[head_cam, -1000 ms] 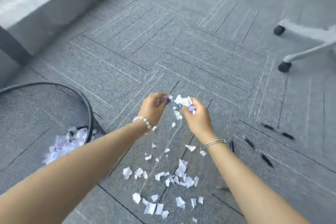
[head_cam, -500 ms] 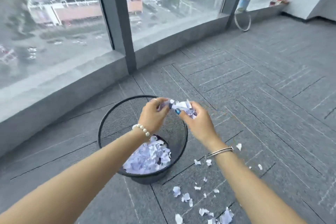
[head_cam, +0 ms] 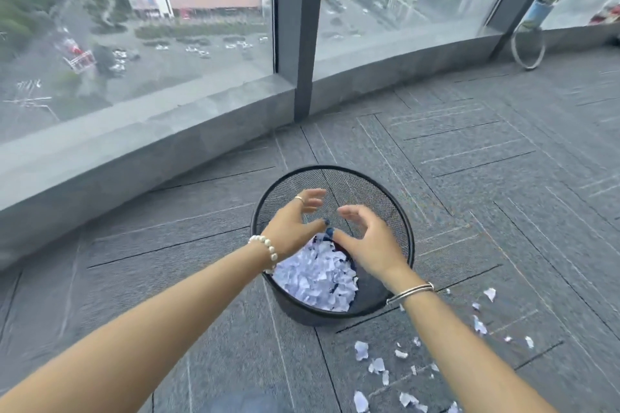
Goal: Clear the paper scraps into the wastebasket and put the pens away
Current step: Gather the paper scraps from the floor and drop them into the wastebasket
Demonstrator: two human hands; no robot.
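Note:
A black mesh wastebasket (head_cam: 365,184) stands on the grey carpet near the window ledge. A heap of white paper scraps (head_cam: 317,275) lies inside it. My left hand (head_cam: 295,223) and my right hand (head_cam: 367,241) hover over the basket's mouth, fingers spread, palms facing each other, nothing in either. More paper scraps (head_cam: 377,364) lie scattered on the carpet to the right of the basket, near my right forearm. No pens are in view.
A low grey window ledge (head_cam: 141,144) and a dark window post (head_cam: 300,43) run behind the basket. A white hoop (head_cam: 527,50) leans on the ledge at the far right, below a potted plant (head_cam: 550,0).
Both hands held a bunch of scraps over the floor, then carried it above the basket. Now the fingers have spread and the scraps are gone from my hands. The view has swung left.

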